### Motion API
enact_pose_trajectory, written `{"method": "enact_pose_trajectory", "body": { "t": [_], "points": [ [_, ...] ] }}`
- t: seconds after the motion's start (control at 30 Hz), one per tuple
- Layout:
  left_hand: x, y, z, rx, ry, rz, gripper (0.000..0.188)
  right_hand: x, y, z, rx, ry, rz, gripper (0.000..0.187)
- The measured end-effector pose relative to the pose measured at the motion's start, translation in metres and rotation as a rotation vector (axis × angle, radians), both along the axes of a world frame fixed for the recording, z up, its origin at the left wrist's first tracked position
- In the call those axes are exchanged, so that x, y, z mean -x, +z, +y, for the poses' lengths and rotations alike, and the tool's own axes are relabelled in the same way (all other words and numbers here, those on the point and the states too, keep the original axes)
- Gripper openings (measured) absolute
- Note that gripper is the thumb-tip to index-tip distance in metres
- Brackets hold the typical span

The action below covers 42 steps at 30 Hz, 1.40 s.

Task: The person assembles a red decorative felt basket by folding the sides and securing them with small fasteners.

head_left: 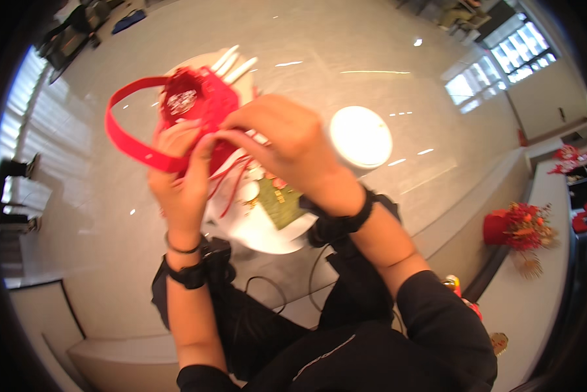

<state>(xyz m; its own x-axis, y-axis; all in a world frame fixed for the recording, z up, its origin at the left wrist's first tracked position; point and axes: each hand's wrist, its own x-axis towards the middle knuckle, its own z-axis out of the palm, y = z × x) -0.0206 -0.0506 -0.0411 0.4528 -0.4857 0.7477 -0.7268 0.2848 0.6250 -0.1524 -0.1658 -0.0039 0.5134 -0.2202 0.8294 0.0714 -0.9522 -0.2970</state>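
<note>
A red basket-like bag point(220, 98) with a ruffled rim and a wide red strap handle point(116, 124) is held up in front of me, tilted so that its opening shows. My left hand point(181, 179) grips its near side, fingers wrapped round the wall. At the bag's near right edge, my right hand point(287, 134) pinches with thumb and forefinger, close to the left thumb. What lies between those fingertips is too small to make out. Thin red cords point(227, 196) hang below the hands. Beneath them, a green packet point(277, 201) rests on the round white table point(264, 243).
White rod-like pieces point(227, 62) stick out beyond the bag. A round white stool point(362, 137) stands to the right of the table. Along the right runs a ledge with a red pot of red flowers point(519, 227). Dark cables point(267, 279) loop between my legs.
</note>
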Motion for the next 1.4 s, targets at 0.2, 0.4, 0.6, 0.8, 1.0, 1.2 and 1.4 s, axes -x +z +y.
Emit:
{"method": "enact_pose_trajectory", "body": {
  "t": [0.2, 0.4, 0.6, 0.8, 1.0, 1.2, 1.4],
  "points": [
    [0.001, 0.016, 0.006, -0.092, -0.016, -0.072, 0.009, -0.001, 0.002, 0.0, -0.215, 0.119, 0.03, 0.012],
    [-0.011, 0.019, 0.011, -0.083, -0.036, -0.222, 0.01, -0.003, 0.003, -0.001, -0.599, 0.183, 0.094, 0.021],
    [-0.022, 0.031, 0.023, -0.178, -0.137, -0.339, 0.016, -0.004, 0.022, 0.006, -0.018, -0.01, 0.122, 0.042],
    [-0.022, 0.036, 0.031, -0.162, -0.092, -0.408, 0.023, 0.0, 0.024, -0.006, 0.196, 0.095, 0.234, 0.023],
    [-0.03, 0.042, 0.04, -0.188, 0.05, -0.536, 0.031, -0.003, 0.028, 0.009, 0.404, -0.084, 0.073, 0.024],
    [-0.021, 0.038, 0.036, -0.22, 0.107, -0.571, 0.028, -0.004, 0.021, 0.007, 0.43, -0.106, 0.057, 0.024],
    [-0.017, 0.038, 0.032, -0.189, 0.111, -0.566, 0.024, -0.002, 0.017, 0.003, 0.443, -0.1, 0.128, 0.025]
  ]
}}
